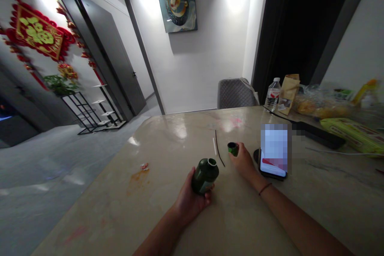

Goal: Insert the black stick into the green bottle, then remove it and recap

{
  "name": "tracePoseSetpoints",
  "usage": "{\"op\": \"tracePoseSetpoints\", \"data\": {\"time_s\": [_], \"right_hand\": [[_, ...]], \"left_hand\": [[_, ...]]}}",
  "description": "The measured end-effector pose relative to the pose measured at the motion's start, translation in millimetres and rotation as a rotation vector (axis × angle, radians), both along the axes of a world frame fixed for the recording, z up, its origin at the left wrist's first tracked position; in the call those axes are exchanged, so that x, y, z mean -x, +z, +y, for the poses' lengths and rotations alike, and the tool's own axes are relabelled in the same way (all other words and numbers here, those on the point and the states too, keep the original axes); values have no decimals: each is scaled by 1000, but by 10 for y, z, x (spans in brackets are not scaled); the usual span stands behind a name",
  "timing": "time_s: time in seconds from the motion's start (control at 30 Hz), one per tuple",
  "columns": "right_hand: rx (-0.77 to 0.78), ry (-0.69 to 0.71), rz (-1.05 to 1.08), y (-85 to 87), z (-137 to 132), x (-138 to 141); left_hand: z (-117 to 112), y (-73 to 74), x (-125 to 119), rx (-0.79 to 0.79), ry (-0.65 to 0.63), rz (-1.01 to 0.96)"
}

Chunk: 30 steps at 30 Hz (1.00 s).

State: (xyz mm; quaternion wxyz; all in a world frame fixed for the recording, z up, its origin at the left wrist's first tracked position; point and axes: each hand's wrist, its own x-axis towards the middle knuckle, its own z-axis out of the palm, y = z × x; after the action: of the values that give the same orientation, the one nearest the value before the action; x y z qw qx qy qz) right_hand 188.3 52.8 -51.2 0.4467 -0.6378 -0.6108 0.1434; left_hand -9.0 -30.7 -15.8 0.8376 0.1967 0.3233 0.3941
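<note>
My left hand point(192, 200) is wrapped round a dark green bottle point(204, 178), tilted a little, its uncapped mouth facing up and away from me. A pale label shows in part on its side. Further right, my right hand point(242, 160) grips a small green cap point(232, 149) between thumb and fingers, its dark hollow side turned upward. The cap is apart from the bottle, over the table. Just left of the cap lie a thin dark stick point(219, 150) and a short white strip point(214, 146).
A phone point(273, 152) leans on a stand right of my right hand. Along the table's point(168, 136) right side are a water bottle point(273, 95), a paper bag point(288, 95), a black power strip point(318, 134) and a green-yellow packet point(354, 135). An orange stain point(138, 178) marks the left.
</note>
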Motion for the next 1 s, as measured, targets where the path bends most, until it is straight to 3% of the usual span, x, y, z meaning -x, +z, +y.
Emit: {"op": "tracePoseSetpoints", "data": {"time_s": [0.13,0.27,0.33,0.4,0.5,0.67,0.83,1.0], "right_hand": [[-120,-20,-92,30,-48,60],[-217,-12,-33,307,-115,125],[-125,129,114,511,-154,149],[50,389,336,696,-204,170],[190,659,491,851,-299,212],[278,802,351,802,-467,355],[261,751,218,729,-564,496],[183,731,186,774,-570,507]], "left_hand": [[-5,16,-3,10,3,2],[-5,32,-2,26,13,-8],[2,39,2,29,32,-19],[13,46,8,35,52,-38],[27,53,15,53,70,-61],[21,51,1,39,76,-82],[-4,34,-29,33,120,-11],[17,20,-47,-63,163,116]]}}
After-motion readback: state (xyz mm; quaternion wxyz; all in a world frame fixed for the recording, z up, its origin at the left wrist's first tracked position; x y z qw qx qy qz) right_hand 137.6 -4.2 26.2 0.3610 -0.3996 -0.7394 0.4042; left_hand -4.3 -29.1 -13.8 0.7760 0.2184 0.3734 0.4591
